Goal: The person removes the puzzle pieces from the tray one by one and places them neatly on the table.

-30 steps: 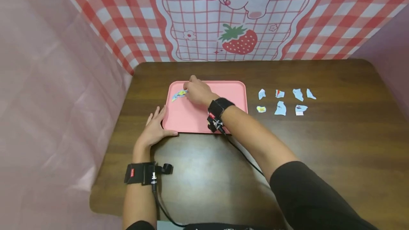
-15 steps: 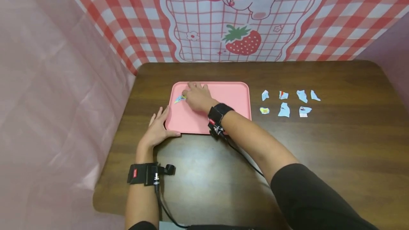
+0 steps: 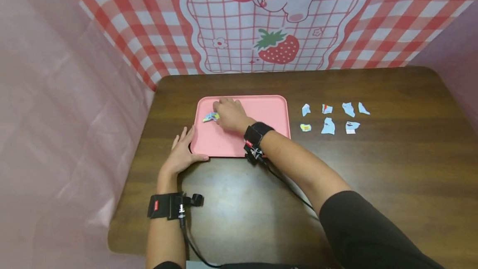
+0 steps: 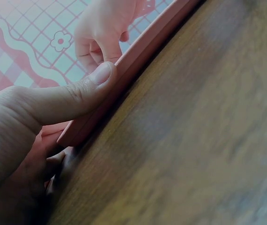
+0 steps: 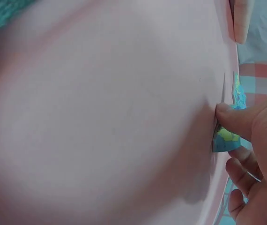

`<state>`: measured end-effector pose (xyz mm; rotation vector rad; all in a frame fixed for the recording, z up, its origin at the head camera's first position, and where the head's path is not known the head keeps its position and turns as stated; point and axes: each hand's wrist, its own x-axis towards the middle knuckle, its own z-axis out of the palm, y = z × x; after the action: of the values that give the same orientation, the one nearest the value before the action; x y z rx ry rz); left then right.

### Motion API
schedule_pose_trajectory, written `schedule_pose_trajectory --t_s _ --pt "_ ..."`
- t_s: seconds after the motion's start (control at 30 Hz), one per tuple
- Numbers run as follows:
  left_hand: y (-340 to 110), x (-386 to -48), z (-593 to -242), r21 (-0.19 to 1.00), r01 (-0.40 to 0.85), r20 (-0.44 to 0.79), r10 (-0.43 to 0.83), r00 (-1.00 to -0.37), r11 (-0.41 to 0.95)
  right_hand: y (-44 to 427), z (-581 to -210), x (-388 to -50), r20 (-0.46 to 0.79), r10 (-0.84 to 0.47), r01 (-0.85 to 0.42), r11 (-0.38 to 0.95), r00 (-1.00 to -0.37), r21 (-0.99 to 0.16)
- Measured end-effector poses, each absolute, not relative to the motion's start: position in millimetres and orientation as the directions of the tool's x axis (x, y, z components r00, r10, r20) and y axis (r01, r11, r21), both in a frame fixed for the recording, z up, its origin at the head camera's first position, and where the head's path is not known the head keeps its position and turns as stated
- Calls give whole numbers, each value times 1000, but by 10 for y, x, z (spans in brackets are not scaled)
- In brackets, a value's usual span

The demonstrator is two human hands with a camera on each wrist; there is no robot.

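My right hand [image 3: 232, 115] is over the left half of a pink tray [image 3: 261, 146], fingers bent downward. Its thumb and a finger pinch a torn paper piece [image 5: 227, 135], blue with yellow, against the tray; the fingers cover part of it. Just beyond the thumb lies another blue-and-yellow paper scrap [image 5: 239, 91]; whether the two pieces touch is hidden. My left hand [image 3: 180, 152] is spread around the tray's near left corner. Its thumb lies along the near rim, the fingers along the left side. In the left wrist view, the thumb [image 4: 72, 98] presses the rim.
Right of the tray, several torn paper pieces lie apart in two rows on the brown table, among them a yellow-marked scrap [image 3: 305, 128] and a red-marked scrap [image 3: 327, 109]. A checked cloth [image 3: 231, 53] hangs behind the table. Cables run from both wrist straps.
My right hand has shifted slightly toward the tray's near side, and the paper pieces beside it now lie lower and less slanted. The left hand keeps its place at the corner.
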<state>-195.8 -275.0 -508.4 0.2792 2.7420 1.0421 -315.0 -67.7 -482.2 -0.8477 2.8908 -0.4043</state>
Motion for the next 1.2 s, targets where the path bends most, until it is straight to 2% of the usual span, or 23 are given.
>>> schedule_pose_trajectory --t_s 0.37,0.73,0.9,1.2 --pt "-2735 -1915 -5107 682 76 -135 227 -964 728 -659 -4798 -3108 22 -571 -552 780 -820 -295" --pt "-2767 -1889 -5148 673 67 -150 225 -963 737 -581 -4739 -2979 -105 -588 -529 781 -802 -332" --pt "-2779 -1905 -5125 670 88 -135 237 -962 737 -451 -4640 -2997 -153 -596 -499 764 -788 -409" --pt "-2756 -1947 -5138 667 95 -132 243 -961 739 -107 -4491 -3023 -90 -550 -413 716 -830 -563"
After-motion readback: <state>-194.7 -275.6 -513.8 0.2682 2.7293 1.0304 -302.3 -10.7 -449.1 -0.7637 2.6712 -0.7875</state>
